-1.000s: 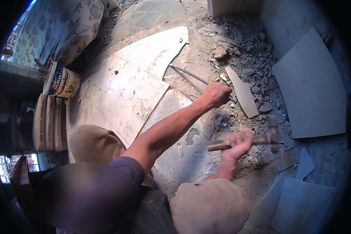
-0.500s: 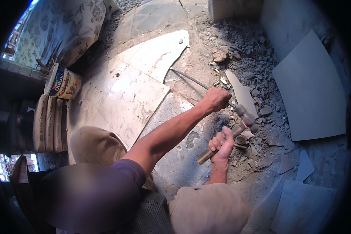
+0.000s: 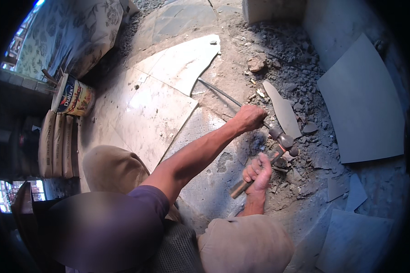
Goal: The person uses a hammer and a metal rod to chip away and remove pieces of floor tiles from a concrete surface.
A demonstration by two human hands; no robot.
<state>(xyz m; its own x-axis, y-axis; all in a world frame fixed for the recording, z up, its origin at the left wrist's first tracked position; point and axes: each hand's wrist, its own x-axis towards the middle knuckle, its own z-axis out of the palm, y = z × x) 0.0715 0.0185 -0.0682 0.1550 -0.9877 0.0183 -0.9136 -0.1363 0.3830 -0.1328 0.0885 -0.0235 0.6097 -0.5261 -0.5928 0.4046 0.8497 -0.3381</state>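
Note:
My left hand [image 3: 251, 118] is closed around a long, thin metal bar [image 3: 221, 93]. The bar's far tip meets the broken edge of the pale floor tiles [image 3: 168, 98]. Its near end sticks out past my fist toward the hammer. In my right hand [image 3: 258, 173] is a hammer [image 3: 282, 140] with a dark metal head, gripped by its handle. The hammer head is right by the bar's near end; whether they touch I cannot tell. A rough grey bed [image 3: 205, 154] shows beside the tiles, below my left forearm.
Rubble [image 3: 305, 86] covers the floor to the right, with a narrow tile shard [image 3: 282, 109] on it. A large tile sheet [image 3: 362, 104] leans at the right wall; more cut pieces [image 3: 355, 241] lie below. At the left stand a paint bucket [image 3: 77, 95] and several stacked bags [image 3: 57, 143].
The hammer head has shifted slightly left and come closer to the bar's end, its handle end dropping a little. My left hand has moved slightly left and down, still gripping the bar.

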